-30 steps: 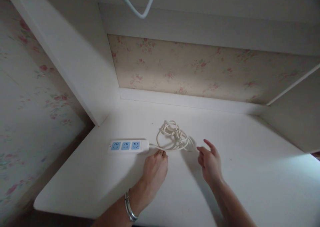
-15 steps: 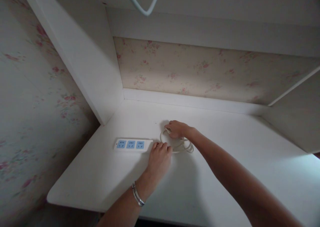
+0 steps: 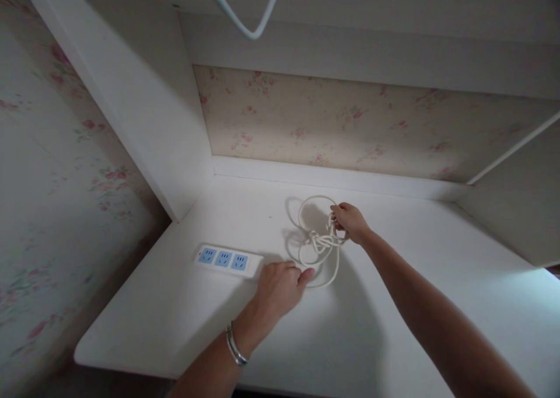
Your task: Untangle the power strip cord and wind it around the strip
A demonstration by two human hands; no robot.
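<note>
A white power strip (image 3: 225, 261) with three blue sockets lies on the white desk (image 3: 394, 304). Its cream cord (image 3: 315, 240) is tangled in loops to the strip's right. My right hand (image 3: 349, 222) is pinched on the cord and holds the knotted bundle up off the desk. My left hand (image 3: 282, 284), with a silver bangle on its wrist, rests palm down at the strip's right end, its fingertips on the cord where it leaves the strip.
A white side panel (image 3: 144, 112) rises at the left of the desk. Floral wallpaper (image 3: 350, 124) backs the alcove, with a shelf above. A white hanger loop (image 3: 245, 13) dangles at the top. The desk's left edge drops off near the wallpapered wall.
My right hand went from hovering open to reaching the cord pile, gripping it and lifting it up and to the right. The loops have opened out. My left hand stayed by the strip's end.
</note>
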